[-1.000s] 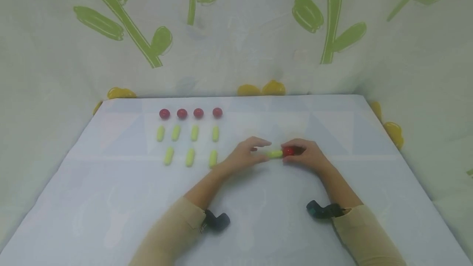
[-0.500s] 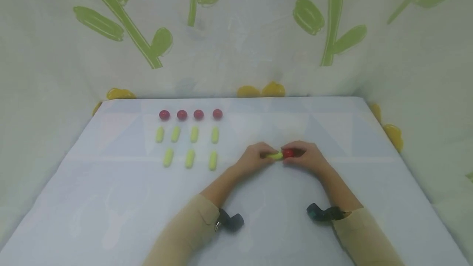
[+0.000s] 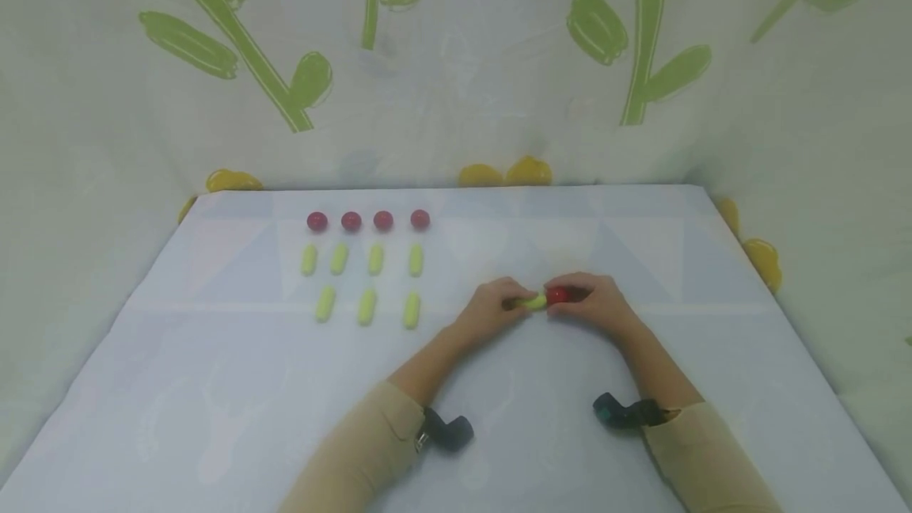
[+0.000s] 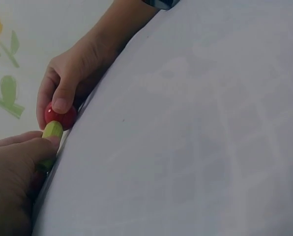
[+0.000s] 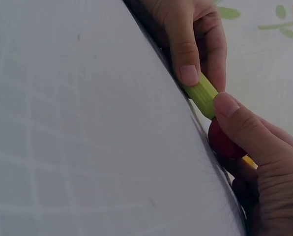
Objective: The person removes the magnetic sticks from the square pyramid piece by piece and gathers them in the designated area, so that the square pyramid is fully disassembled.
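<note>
My left hand (image 3: 493, 309) pinches a yellow-green ridged stick (image 5: 203, 97) between thumb and fingers, just over the table right of centre. A shiny red ball (image 4: 60, 117) sits at the stick's right end, and my right hand (image 3: 594, 303) grips it with thumb and fingertips. Stick and ball meet end to end in both wrist views. Part of the stick is hidden by the left fingers, and the ball's far side by the right ones.
Several red balls (image 3: 383, 220) form a row at the back left of the white table (image 3: 214, 386). Nearer lie two rows of yellow-green sticks (image 3: 366, 307). A patterned cloth wall (image 3: 456, 101) rises behind the table's back edge.
My left hand, spread loosely around the stick's left end a second ago, has moved right and pinched it. My right hand has kept its grip on the red ball and barely moved.
</note>
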Tool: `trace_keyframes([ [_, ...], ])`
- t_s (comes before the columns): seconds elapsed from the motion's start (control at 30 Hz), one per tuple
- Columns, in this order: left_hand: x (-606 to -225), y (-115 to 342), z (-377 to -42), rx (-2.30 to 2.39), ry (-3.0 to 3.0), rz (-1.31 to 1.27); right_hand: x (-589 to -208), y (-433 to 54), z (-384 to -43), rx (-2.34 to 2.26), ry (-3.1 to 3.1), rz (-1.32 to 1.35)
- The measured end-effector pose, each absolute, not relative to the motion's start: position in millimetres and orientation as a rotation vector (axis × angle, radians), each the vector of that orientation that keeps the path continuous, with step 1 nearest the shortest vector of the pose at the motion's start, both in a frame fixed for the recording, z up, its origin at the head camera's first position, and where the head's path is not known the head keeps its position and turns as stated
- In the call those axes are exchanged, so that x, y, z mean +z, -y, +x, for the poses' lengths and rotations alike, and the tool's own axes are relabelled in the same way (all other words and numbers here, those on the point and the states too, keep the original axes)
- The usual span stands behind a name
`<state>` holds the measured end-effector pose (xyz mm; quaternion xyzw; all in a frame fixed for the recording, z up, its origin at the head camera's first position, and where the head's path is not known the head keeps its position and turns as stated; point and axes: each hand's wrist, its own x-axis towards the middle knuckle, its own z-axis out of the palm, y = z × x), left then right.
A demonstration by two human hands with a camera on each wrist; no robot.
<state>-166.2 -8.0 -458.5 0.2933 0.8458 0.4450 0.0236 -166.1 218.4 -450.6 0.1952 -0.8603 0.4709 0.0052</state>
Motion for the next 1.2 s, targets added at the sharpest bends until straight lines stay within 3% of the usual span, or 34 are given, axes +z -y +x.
trace_keyframes([
  [0.33,-460,10,-161,1.42,-2.631,0.882,-448,-220,-164,1.558,2.745,0.36],
  [0.9,-445,36,-143,1.61,-2.741,0.79,-439,-208,-168,1.463,2.697,0.33],
  [1.2,-435,61,-135,1.862,-2.893,0.887,-429,-195,-177,1.469,2.731,0.338],
])
